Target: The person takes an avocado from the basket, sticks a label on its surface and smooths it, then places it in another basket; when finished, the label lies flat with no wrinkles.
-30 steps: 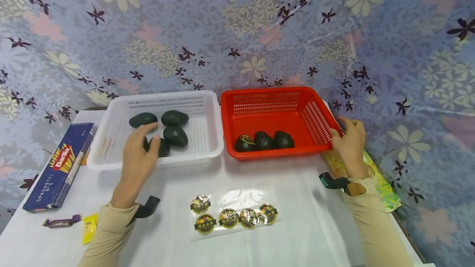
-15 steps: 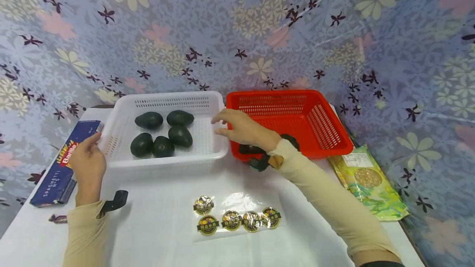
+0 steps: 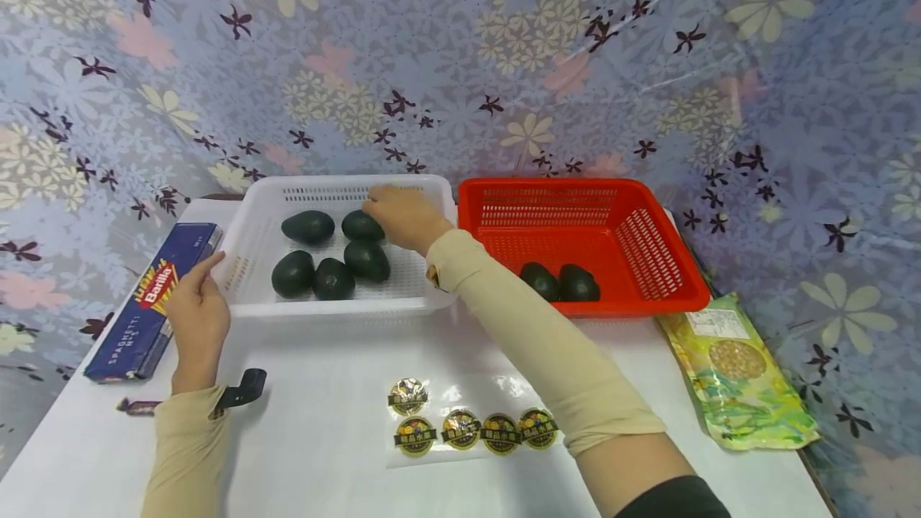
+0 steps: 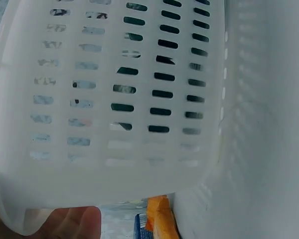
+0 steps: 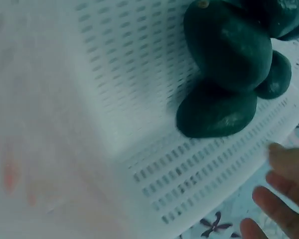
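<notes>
Several dark green avocados [image 3: 307,227] lie in the white plastic basket [image 3: 374,307]. My left hand [image 3: 197,322] is at its left end; in the left wrist view its fingers [image 4: 77,221] curl under the rim, the thumb hidden. Over the basket's back right part reaches my right hand [image 3: 406,217], nearest the back right avocado [image 3: 362,225]. In the right wrist view its fingers [image 5: 279,204] are apart with nothing between them. Two avocados [image 3: 579,284] show in the red basket [image 3: 597,309]; my right sleeve covers part of that basket's front.
A clear sheet with round fruit stickers [image 3: 460,429] lies in front of the baskets. To the left are a blue spaghetti box [image 3: 154,306] and a purple-wrapped candy [image 3: 139,407]. A yellow-green bag [image 3: 737,374] lies right. Floral cloth [image 3: 460,62] hangs behind.
My left hand has gone from above the avocados to the white basket's left rim. My right hand has left the red basket's right end and crossed leftward over the white basket.
</notes>
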The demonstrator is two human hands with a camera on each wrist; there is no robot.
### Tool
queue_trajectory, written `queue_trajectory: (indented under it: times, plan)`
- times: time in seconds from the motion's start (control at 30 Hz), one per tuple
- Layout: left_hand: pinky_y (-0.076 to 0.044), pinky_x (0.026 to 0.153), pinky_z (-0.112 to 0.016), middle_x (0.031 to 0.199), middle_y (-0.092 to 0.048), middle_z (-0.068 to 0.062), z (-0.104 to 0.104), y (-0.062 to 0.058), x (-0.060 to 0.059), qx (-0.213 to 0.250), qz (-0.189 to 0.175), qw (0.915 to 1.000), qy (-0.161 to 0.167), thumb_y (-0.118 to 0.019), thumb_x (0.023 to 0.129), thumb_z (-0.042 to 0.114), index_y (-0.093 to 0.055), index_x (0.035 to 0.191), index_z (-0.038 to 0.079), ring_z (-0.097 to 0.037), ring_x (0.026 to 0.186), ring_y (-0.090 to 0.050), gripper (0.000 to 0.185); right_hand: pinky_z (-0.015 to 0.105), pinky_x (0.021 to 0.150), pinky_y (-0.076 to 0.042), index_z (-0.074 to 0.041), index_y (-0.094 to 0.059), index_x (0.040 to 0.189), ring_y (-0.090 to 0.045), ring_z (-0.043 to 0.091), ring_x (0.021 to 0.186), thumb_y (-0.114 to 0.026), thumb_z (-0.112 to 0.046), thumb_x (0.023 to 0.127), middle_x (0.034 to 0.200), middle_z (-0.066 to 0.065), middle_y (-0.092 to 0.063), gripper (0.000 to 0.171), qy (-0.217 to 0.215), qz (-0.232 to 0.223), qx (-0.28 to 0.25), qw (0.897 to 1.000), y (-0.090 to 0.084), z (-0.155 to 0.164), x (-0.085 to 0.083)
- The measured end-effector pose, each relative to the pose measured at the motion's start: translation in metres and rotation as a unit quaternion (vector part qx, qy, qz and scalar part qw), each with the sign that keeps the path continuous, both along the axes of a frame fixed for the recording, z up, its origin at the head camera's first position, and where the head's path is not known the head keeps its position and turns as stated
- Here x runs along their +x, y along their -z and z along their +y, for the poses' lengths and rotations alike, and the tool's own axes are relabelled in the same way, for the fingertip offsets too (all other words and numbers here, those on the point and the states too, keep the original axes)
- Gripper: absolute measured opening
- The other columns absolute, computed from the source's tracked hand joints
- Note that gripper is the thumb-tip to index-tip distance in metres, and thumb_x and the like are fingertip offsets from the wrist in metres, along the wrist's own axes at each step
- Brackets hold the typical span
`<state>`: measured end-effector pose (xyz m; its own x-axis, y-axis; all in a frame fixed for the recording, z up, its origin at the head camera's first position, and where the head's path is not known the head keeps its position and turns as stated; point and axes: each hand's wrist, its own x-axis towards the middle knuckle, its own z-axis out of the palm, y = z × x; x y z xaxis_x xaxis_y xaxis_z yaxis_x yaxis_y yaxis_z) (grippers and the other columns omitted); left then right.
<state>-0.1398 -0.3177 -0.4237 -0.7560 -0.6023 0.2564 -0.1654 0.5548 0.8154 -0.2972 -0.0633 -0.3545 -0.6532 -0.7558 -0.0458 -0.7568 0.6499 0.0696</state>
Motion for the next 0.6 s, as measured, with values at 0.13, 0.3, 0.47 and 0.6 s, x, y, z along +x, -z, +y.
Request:
queue_trajectory:
  times: [0.13,0.3,0.47,0.6]
  plan:
    - [-0.04,0.115,-0.057,0.141,-0.058,-0.025,0.0,-0.001,0.0,0.004,-0.008,0.9999,0.007,-0.033,0.105,0.006,-0.062,0.136,0.007,-0.043,0.135,-0.052,0.042,0.034,0.109,-0.049,-0.02,-0.059,0.14,-0.054,0.022,0.132,-0.071,-0.011,0.092,0.144,0.001,-0.055,0.05,-0.034,-0.011,0.042,0.998,0.008,-0.013,0.008]
    - [-0.038,0.118,-0.055,0.147,-0.056,-0.019,-0.004,0.001,-0.003,0.029,-0.017,0.9994,0.002,-0.033,0.106,0.007,-0.061,0.138,0.01,-0.038,0.14,-0.049,0.043,0.035,0.108,-0.05,-0.027,-0.05,0.149,-0.046,0.022,0.141,-0.068,-0.015,0.096,0.157,-0.005,-0.045,0.057,-0.047,-0.045,0.108,0.992,0.017,-0.025,0.02]
    - [-0.039,0.115,-0.054,0.146,-0.056,-0.017,-0.007,0.001,-0.006,0.034,-0.019,0.9993,0.0,-0.033,0.106,0.008,-0.062,0.138,0.011,-0.038,0.135,-0.052,0.044,0.037,0.111,-0.049,-0.028,-0.041,0.154,-0.037,0.022,0.149,-0.065,-0.015,0.098,0.164,-0.004,-0.036,0.062,-0.062,-0.05,0.126,0.989,0.029,-0.023,0.023]
    - [-0.039,0.114,-0.055,0.144,-0.057,-0.021,-0.008,0.0,-0.004,0.029,-0.019,0.9994,-0.002,-0.032,0.106,0.009,-0.062,0.137,0.01,-0.04,0.134,-0.052,0.043,0.037,0.111,-0.049,-0.028,-0.042,0.153,-0.038,0.023,0.148,-0.062,-0.013,0.099,0.164,-0.002,-0.036,0.06,-0.076,-0.046,0.127,0.988,0.036,-0.023,0.022]
